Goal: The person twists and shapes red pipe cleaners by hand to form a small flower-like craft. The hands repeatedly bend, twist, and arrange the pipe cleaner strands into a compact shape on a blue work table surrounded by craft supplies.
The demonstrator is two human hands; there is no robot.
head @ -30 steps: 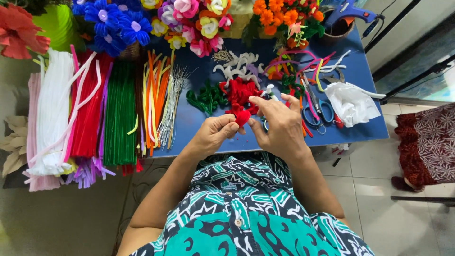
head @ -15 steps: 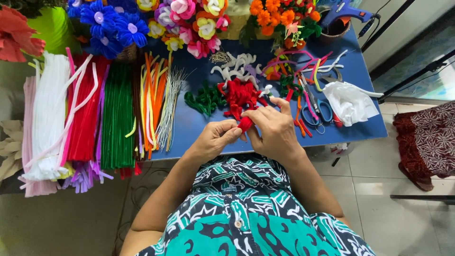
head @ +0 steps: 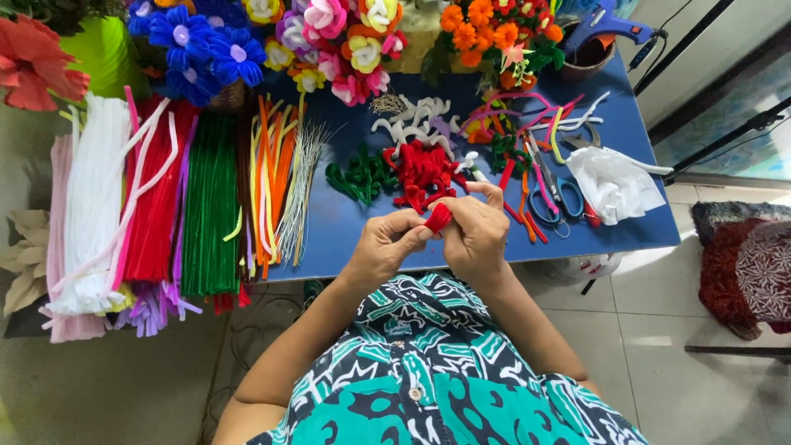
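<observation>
My left hand (head: 386, 247) and my right hand (head: 476, 232) meet over the front edge of a blue table (head: 346, 227). Both pinch a small folded red pipe-cleaner piece (head: 437, 217) between the fingertips. Just beyond the hands lies a pile of bent red pipe-cleaner pieces (head: 420, 171), with a green pile (head: 361, 177) to its left and white curled pieces (head: 416, 119) behind.
Bundles of white (head: 91, 198), red (head: 156, 198), green (head: 210, 206) and orange (head: 268, 177) pipe cleaners lie at the left. Finished pipe-cleaner flowers (head: 329, 37) line the back. Blue-handled scissors (head: 554, 198), a white cloth (head: 614, 181) and a blue glue gun (head: 606, 21) sit at the right.
Both hands have stayed together on the red piece and shifted slightly toward me. The view has tilted a little; the table layout is the same.
</observation>
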